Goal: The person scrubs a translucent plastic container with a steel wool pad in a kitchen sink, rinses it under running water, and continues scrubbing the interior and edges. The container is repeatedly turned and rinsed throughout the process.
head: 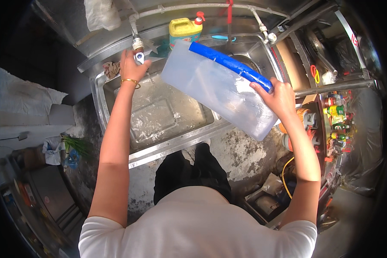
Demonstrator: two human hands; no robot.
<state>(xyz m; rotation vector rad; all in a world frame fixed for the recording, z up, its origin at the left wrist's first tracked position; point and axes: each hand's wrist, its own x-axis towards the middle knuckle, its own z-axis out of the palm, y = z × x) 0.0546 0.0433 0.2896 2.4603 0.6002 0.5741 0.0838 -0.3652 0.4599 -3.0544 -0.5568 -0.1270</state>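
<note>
My left hand (133, 67) is at the tap (139, 57) over the left basin, its fingers and thumb around the handle. A little water seems to hang below the spout. In my right hand (280, 96) is the blue-edged rim of a translucent plastic bin (213, 87), thumb on the blue edge. The bin is wet and tilted above the divider of the stainless steel sink (180, 142), reaching past its front edge. Water lies in the left basin. Part of a round metal pan (246, 61) shows in the right basin behind the bin.
Behind the sink stand a yellow detergent jug (184, 29) with a red pump and a light-blue-handled tool (221, 37). A crumpled cloth (112, 69) lies at the left rim. Bottles (337, 110) crowd a shelf at right. Spring onions (75, 145) are at the left.
</note>
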